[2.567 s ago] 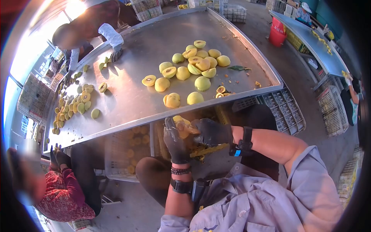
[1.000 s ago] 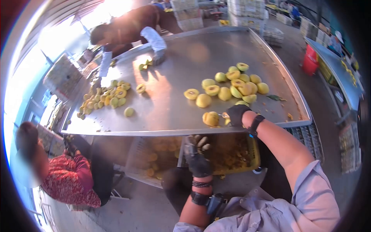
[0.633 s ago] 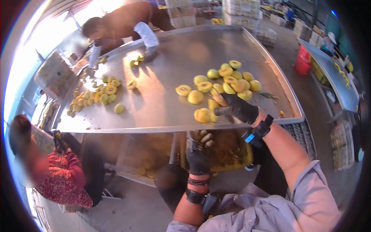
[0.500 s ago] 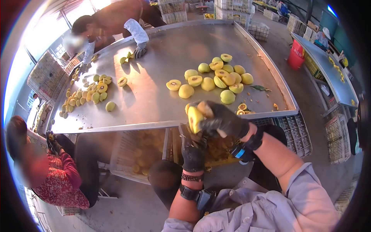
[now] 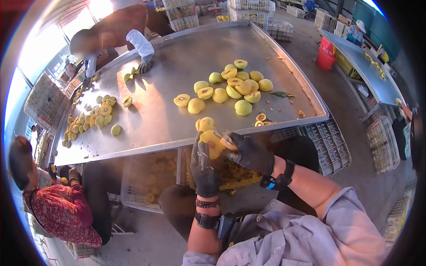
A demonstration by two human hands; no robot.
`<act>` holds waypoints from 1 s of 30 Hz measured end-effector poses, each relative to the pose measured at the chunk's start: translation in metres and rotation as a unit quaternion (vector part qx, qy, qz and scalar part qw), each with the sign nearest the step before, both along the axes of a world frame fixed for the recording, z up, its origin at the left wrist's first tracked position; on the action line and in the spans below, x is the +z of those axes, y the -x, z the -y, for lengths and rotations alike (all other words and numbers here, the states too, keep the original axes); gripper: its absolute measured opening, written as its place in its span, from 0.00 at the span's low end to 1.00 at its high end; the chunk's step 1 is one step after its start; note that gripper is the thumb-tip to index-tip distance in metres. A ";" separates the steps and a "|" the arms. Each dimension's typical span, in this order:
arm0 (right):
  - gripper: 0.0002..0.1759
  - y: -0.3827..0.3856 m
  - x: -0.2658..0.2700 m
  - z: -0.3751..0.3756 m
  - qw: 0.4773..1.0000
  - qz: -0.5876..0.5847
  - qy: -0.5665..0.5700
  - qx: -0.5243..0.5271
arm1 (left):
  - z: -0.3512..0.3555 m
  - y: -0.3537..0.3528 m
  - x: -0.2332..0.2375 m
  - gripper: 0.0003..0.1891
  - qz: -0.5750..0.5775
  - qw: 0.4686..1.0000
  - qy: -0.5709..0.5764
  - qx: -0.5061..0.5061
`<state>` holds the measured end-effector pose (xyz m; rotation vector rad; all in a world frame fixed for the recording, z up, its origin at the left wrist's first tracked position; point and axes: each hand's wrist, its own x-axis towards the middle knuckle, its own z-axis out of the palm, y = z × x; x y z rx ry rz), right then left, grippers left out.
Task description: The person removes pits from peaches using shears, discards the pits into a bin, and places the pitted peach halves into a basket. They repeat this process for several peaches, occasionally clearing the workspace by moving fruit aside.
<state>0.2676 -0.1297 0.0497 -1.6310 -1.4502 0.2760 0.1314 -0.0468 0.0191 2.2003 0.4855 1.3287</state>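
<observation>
Below the near edge of the bench (image 5: 177, 57), left hand (image 5: 205, 170) grips a yellow fruit (image 5: 212, 144); right hand (image 5: 250, 153) seemingly pinches it.

Large stainless-steel table (image 5: 177, 57) stands on grey concrete floor (image 5: 344, 104). Stacked white plastic crates (image 5: 179, 9) line its far edge. Strong daylight enters at left.

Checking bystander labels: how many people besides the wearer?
3: a person leaning over the table, a person in red lower left, a person in a white hat top right. More may be hidden.
</observation>
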 end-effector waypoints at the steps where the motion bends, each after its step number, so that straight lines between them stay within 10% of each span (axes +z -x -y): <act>1: 0.18 0.001 -0.001 0.001 1.000 0.026 -0.007 -0.004 | -0.001 -0.001 -0.002 0.18 -0.001 0.998 -0.056 0.021; 4: 0.17 0.004 0.000 0.007 0.987 0.146 -0.040 -0.045 | 0.010 -0.006 0.012 0.22 0.085 0.968 0.234 -0.036; 11: 0.16 0.006 -0.001 0.010 0.965 0.256 0.035 -0.041 | 0.012 -0.011 0.001 0.21 0.127 0.942 0.303 -0.064; 13: 0.15 0.007 -0.002 0.009 0.966 0.254 0.040 -0.038 | 0.012 -0.017 0.003 0.20 0.231 0.846 0.465 -0.121; 20: 0.13 0.010 -0.009 0.012 0.950 0.289 0.116 0.009 | 0.008 -0.013 -0.017 0.19 0.009 0.995 0.038 0.089; 25: 0.14 0.011 -0.012 0.017 0.960 0.259 0.099 0.035 | 0.010 -0.014 -0.013 0.19 0.084 0.943 0.323 -0.002; 30: 0.19 0.014 -0.001 0.016 0.973 0.134 0.169 0.086 | 0.008 -0.016 -0.024 0.16 -0.019 0.990 0.073 0.121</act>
